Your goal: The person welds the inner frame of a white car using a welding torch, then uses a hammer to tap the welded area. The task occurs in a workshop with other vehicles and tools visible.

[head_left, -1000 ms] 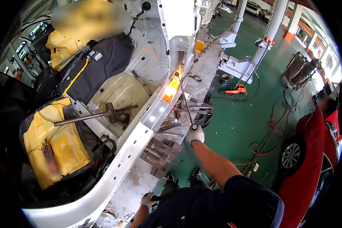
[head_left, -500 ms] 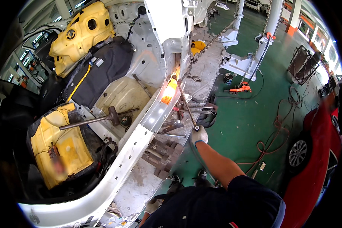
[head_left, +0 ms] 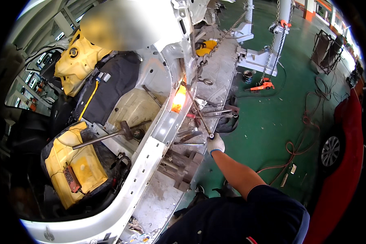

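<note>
The near end of a long metal rod [head_left: 197, 110] was gripped in the closed, gloved right hand [head_left: 216, 144]; its shaft was extended forward and leftward from that hand, toward a glowing orange patch [head_left: 177, 101] on the white car body [head_left: 141, 168]; the left hand was hidden, its state untellable.

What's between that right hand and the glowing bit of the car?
In the head view, a long thin tool runs from the right hand to the glowing bit, over loose metal tools.
</note>
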Available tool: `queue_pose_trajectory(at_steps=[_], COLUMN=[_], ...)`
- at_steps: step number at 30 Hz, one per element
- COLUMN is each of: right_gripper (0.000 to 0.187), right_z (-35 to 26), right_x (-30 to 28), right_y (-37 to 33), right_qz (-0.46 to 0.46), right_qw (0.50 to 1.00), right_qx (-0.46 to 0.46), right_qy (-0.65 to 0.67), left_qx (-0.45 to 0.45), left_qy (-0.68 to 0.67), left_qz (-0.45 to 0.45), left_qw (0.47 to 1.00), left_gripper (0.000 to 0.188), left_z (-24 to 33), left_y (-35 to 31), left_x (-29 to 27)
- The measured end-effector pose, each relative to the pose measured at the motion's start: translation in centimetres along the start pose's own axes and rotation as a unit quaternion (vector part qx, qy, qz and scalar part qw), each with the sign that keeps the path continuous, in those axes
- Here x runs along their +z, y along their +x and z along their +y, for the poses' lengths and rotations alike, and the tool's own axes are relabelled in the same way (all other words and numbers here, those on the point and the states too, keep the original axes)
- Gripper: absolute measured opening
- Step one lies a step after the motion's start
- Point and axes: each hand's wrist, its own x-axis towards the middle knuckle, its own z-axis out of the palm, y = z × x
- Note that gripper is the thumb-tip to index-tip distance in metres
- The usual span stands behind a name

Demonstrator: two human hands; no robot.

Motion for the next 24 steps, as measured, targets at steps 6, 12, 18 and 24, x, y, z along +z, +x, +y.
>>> queue_pose_trajectory(at_steps=[6,12,18,24], right_gripper=[0.036,0.035,0.039,0.040], right_z=[-2.1,0.7,1.0,-0.7], right_x=[0.7,-0.1,0.9,1.2], right_y=[-1.8,0.1,0.9,0.3], right_qz=[-0.015,0.037,0.057,0.072], right_qw=[1.000,0.998,0.996,0.993], right_qx=[-0.010,-0.048,-0.062,-0.085], right_qy=[0.013,-0.035,-0.035,-0.035], left_qx=[0.142,-0.076,-0.028,0.092], left_qy=[0.033,-0.212,-0.341,-0.375], left_qz=[0.033,0.026,0.019,0.077], left_qw=[0.989,0.974,0.939,0.919], left_gripper=[0.047,0.038,0.031,0.037], left_z=[-12.1,4.9,2.5,-2.2], left_y=[2.7,-1.1,0.4,5.0], left_x=[3.8,-1.4,-0.1,2.2])
